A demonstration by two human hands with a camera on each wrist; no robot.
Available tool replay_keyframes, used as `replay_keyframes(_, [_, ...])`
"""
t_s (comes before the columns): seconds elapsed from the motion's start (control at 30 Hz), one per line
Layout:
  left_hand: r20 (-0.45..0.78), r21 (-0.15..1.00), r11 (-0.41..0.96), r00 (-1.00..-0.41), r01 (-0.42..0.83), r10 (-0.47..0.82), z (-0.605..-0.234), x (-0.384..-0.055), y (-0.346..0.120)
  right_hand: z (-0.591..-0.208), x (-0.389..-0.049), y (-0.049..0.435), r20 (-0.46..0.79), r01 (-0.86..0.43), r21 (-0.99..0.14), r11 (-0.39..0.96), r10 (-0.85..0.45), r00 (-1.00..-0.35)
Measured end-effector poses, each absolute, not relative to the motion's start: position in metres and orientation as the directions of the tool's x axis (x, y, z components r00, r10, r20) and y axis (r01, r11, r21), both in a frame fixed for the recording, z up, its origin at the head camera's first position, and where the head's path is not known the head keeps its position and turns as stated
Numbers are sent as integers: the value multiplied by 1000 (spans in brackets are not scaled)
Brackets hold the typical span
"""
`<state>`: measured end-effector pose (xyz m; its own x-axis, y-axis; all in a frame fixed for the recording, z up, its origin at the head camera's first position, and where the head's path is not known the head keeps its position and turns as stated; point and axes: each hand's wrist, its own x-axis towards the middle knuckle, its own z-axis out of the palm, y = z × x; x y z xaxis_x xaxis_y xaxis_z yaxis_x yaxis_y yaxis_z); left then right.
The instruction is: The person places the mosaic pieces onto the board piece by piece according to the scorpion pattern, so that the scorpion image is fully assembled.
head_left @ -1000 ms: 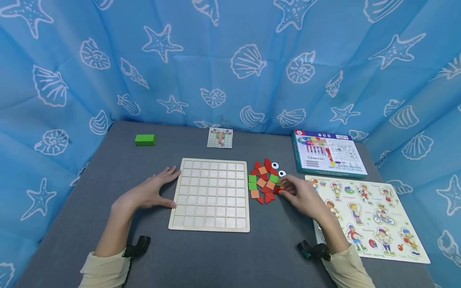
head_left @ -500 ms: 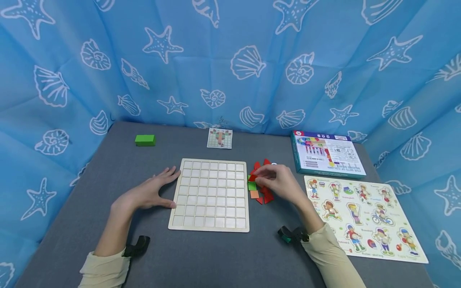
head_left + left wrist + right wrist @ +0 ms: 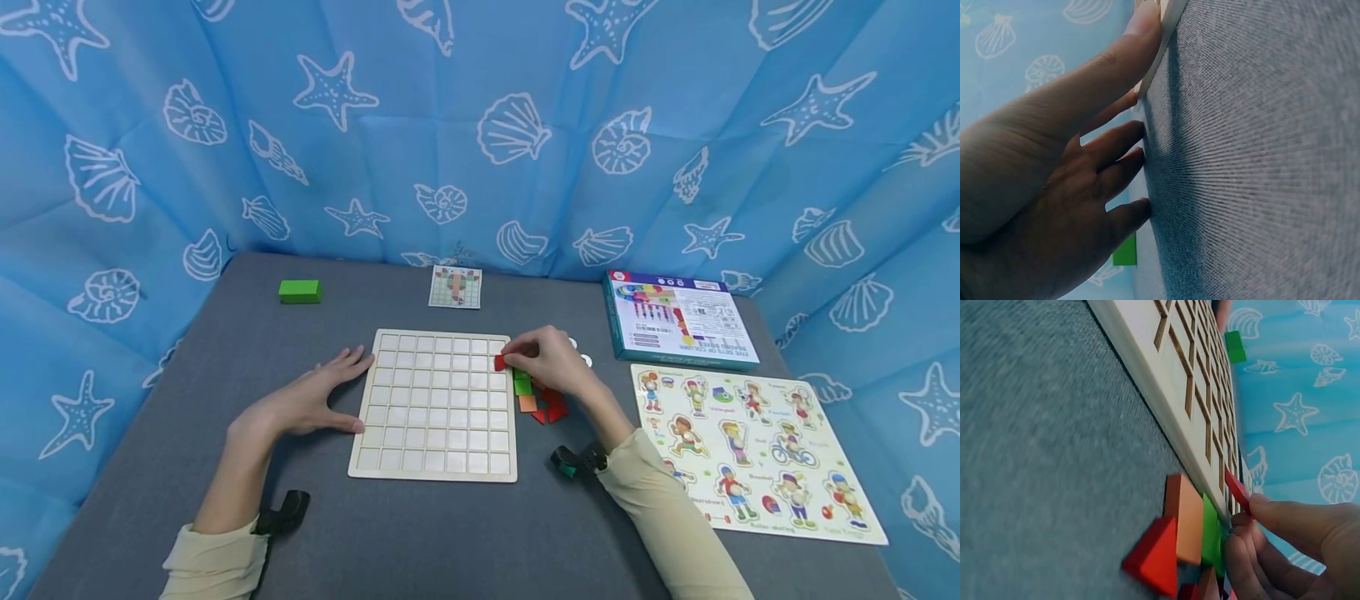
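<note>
Right hand [image 3: 551, 360]: red tile [image 3: 499, 362] pinched between thumb and fingers, over the right edge of the grid board [image 3: 431, 406], near its far corner; contact with the board hard to judge. Left hand [image 3: 311, 398]: fingers spread, grasping nothing, thumb at board's left edge. Loose tiles [image 3: 1190, 525] just beside board's right edge.

blue curtain [image 3: 420, 142] | white shell-and-starfish print [image 3: 513, 127] | grey tabletop [image 3: 435, 533]
</note>
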<state>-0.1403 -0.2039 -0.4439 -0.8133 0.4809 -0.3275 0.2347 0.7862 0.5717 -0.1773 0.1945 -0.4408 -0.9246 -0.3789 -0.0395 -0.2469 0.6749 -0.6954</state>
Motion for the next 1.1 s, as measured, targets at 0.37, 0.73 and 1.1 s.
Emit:
replay_keyframes(0.37, [-332, 573, 789, -817, 222, 471, -444, -140, -205, -437, -180, 180, -72, -223, -659, 719, -356, -932])
replay_keyframes(0.73, [-325, 590, 776, -813, 224, 482, -443, -140, -206, -434, -173, 205, -78, -186, -694, 696, -329, -941])
replay_keyframes(1.1, [-331, 574, 789, -818, 221, 470, -445, -140, -205, -441, -176, 219, -121, -251, -661, 707, -430, -895])
